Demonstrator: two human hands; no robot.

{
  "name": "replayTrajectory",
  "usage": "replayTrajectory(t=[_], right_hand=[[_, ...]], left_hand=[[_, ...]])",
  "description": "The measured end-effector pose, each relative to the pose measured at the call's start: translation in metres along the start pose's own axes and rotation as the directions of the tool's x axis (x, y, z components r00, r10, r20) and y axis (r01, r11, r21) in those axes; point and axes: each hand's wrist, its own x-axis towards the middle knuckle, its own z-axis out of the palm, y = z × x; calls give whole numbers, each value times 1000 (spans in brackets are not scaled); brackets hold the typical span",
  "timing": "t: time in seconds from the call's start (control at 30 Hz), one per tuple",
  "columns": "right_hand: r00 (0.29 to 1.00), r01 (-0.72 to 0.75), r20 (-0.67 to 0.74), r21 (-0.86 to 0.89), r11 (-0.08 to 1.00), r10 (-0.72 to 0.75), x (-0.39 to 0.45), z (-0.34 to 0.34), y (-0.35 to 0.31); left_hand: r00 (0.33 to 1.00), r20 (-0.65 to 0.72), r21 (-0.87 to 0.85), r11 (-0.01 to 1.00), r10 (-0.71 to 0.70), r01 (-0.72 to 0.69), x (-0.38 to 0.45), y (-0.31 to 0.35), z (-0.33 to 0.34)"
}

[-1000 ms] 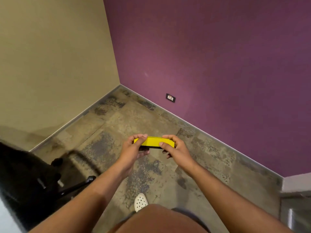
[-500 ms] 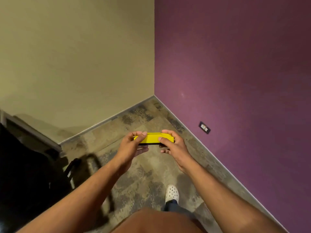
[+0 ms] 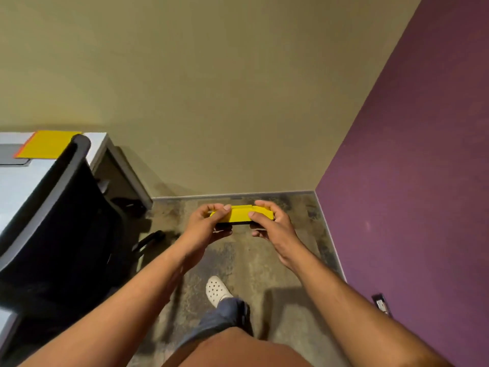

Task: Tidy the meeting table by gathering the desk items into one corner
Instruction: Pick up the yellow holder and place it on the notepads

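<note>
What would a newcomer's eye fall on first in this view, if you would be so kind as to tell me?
First, the bright yellow rectangular block, held at its two ends by the left hand and the right hand above the mottled carpet floor. Next, the deep purple wall on the right, which meets the beige wall in a corner. At far left, a black mesh office chair stands at a white table bearing a flat yellow sheet.

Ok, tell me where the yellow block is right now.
In the head view the yellow block is centre frame, held in the air between the left hand and right hand, above the carpet near the wall corner, right of the black chair.
</note>
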Motion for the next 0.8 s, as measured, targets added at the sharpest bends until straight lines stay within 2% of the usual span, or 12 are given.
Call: replayTrajectory(t=[0.27,0.37,0.47,0.63,0.8], right_hand=[[995,-34,92,-161,986,50,141,56,-47],[993,-24,110,-129,991,38,191,90,-68],[987,-64,143,-84,994,76,230,134,-79],[943,-140,289,-106,984,165,287,201,-90],[859,-166,462,-151,974,219,350,266,-99]], left_hand=[[993,-110,-110,993,-43,31,127,58,-32],[992,-129,-101,995,-5,-8,168,92,-48],[978,-210,-75,996,21,-38,200,124,-75],[912,-404,-54,993,76,-107,233,154,-120],[810,-579,-47,988,92,-146,259,176,-166]])
